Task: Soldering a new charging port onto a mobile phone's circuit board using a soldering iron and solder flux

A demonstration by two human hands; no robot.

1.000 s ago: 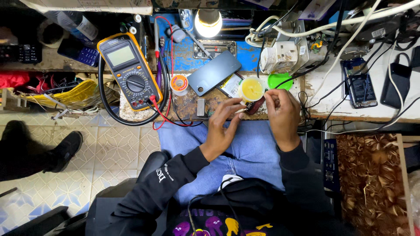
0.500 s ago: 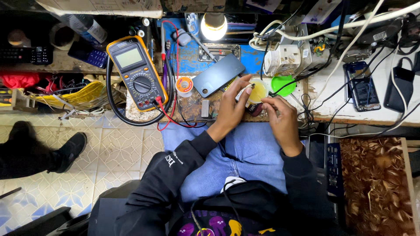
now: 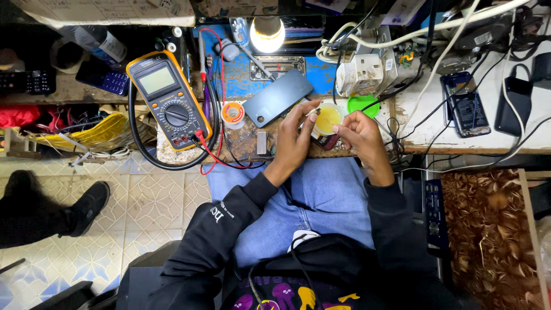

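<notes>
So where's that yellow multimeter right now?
The yellow multimeter lies on the bench's left part, left of the solder spool and the left hand.

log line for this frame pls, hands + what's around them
left hand: pinching small tool over yellow paste tub | right hand: beside tub, fingers curled | nearby: phone, solder spool, multimeter

Both hands up at twelve o'clock, close together: left hand [image 3: 295, 135] pinching with fingertips, right hand [image 3: 359, 132] curled, forearms converging from six o'clock.
</notes>
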